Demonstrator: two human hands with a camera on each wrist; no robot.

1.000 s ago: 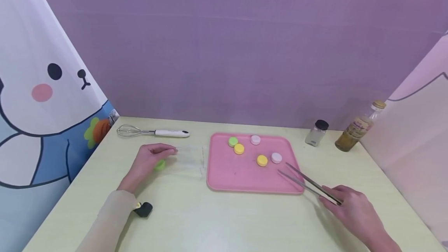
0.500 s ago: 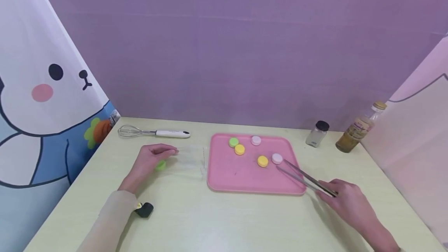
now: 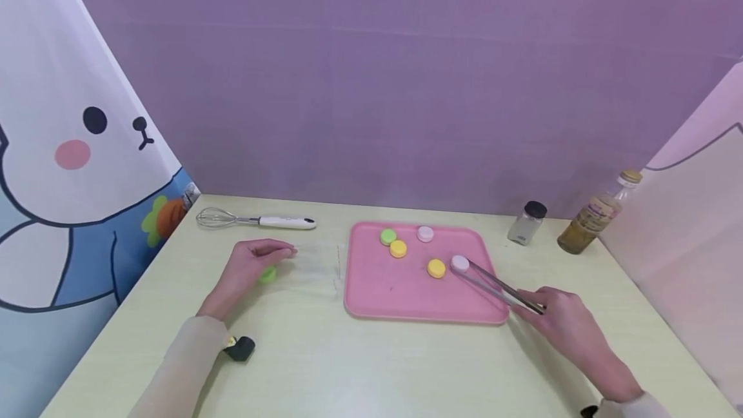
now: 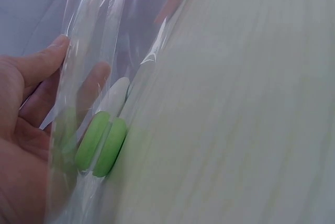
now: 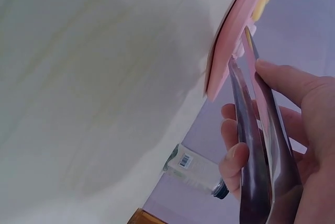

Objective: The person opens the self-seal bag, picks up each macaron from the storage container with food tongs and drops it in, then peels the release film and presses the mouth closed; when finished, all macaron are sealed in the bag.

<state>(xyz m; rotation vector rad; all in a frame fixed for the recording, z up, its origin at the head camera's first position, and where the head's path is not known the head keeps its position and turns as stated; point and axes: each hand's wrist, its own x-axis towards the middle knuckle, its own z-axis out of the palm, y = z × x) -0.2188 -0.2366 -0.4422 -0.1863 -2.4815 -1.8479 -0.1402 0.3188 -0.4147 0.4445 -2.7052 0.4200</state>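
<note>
My left hand (image 3: pixel 249 266) holds a clear plastic bag (image 3: pixel 313 266) by its edge, low over the table. A green macaron (image 4: pixel 91 141) sits inside the bag in the left wrist view, fingers behind the film. My right hand (image 3: pixel 569 324) grips metal tongs (image 3: pixel 512 289), thumb on one arm and fingers round the other. Their tips straddle a lilac macaron (image 3: pixel 460 263) on the pink tray (image 3: pixel 371 295). Just left of it lies a yellow macaron (image 3: pixel 436 268). Farther back are a second yellow one (image 3: pixel 398 249), a green one (image 3: pixel 387 237) and another lilac one (image 3: pixel 425 233).
A whisk (image 3: pixel 284 222) with a white handle lies behind my left hand. At the back right stand a small glass jar (image 3: pixel 524 229) with a black lid and a corked bottle (image 3: pixel 589 221) of amber liquid. A purple backdrop (image 3: pixel 371 115) rises behind the table.
My right hand has moved forward and left with the tongs, bringing their tips from beside the lilac macaron to around it. My left hand and the bag stay nearly still.
</note>
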